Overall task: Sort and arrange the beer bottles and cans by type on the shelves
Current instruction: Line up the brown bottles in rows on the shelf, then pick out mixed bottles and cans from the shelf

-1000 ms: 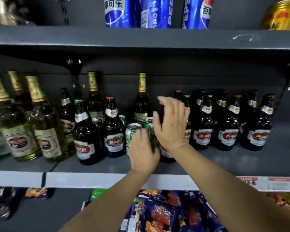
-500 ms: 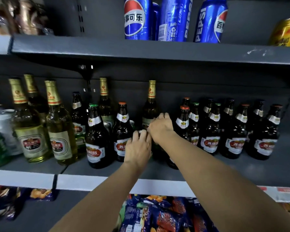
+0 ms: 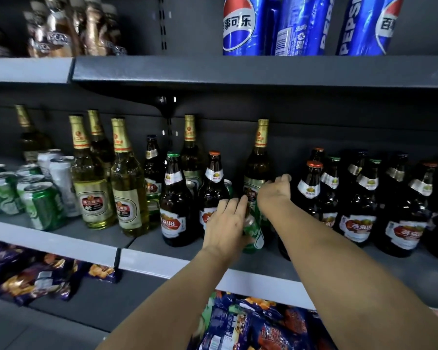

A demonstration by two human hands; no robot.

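At the centre of the head view, the left hand wraps its fingers round a tilted green can on the middle shelf. Just right, the right hand reaches behind it; its grip cannot be told.

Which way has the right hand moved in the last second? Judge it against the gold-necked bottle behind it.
Yes. The right hand has dropped and shifted left, from the dark bottles toward the label of the gold-necked bottle.
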